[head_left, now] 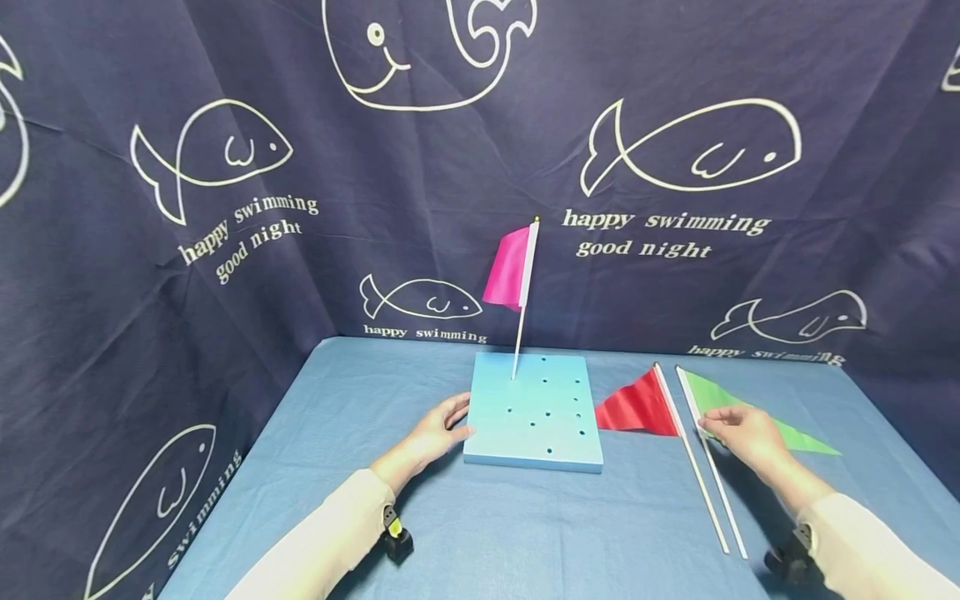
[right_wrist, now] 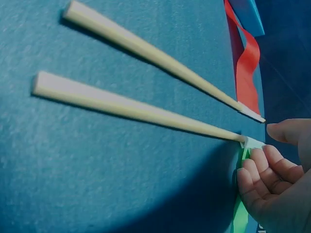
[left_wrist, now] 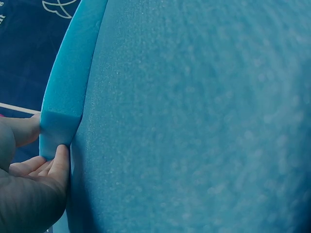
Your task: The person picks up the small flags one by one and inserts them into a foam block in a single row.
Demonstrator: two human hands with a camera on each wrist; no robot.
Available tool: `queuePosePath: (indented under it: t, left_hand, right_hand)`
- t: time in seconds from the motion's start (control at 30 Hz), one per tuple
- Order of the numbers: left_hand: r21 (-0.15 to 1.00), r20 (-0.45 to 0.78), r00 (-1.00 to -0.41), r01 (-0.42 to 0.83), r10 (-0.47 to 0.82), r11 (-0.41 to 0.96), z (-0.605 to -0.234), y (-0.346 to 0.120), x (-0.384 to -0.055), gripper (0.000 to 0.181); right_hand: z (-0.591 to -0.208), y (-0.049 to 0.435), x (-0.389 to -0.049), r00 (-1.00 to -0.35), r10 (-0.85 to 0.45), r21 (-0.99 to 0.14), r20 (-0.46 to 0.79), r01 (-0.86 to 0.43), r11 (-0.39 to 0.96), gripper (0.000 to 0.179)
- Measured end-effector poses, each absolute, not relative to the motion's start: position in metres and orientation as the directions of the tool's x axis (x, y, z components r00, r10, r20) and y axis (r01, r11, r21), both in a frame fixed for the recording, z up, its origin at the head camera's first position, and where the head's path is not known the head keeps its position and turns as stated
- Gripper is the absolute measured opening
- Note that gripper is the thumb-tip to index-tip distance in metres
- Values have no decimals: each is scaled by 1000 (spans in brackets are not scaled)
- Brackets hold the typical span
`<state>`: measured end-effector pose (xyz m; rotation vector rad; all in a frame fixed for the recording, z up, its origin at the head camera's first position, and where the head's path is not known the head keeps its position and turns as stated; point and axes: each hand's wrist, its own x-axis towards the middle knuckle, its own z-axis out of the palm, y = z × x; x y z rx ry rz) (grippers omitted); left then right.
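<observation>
A light blue foam board (head_left: 528, 450) with several small holes lies on the table. Upright in it stands a pink flag (head_left: 510, 268) on a thin stick. At the board's left edge, my left hand (head_left: 435, 429) grips the side; in the left wrist view its fingers (left_wrist: 59, 167) lie low against the board's side. To the right, a green triangular flag (head_left: 795, 435) lies flat on its white stick. My right hand (head_left: 750, 437) is over its white sleeve, curved fingers at the sleeve and the thumb (right_wrist: 282, 132) held apart in the right wrist view.
A red triangular flag (head_left: 641, 408) lies between the board and the green one, its stick (head_left: 705, 487) close beside the green flag's stick. Blue cloth covers the table (head_left: 360, 375). A dark curtain (head_left: 450, 192) with white fish drawings hangs behind and at the left.
</observation>
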<state>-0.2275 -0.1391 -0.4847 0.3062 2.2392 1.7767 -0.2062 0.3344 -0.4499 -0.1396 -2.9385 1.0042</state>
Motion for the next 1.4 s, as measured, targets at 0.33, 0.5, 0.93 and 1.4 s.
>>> queuePosePath:
  t: [0.33,0.5,0.93,1.4]
  left_hand:
    - [972,-81,-940,-1,330,234,-483,-138,-228,61]
    - [972,-84,-940,-5,330,235,-484,-139,-227,61]
    - [971,-83,-944,-5,320,239,-482,-138,-226,60]
    - [975,-82,-944,-9,320,223,-485,-138,-227,60]
  right_hand:
    - [-454,340,-199,-995,92,-625,-32,92,775,40]
    - [-452,341,-196,-995,92,-605,-39,97,790,40]
    - [-456,335,-185,-997,76,-519,-2,66,852,33]
    - [-455,332,-182,-995,94,-486,-22,93,869,27]
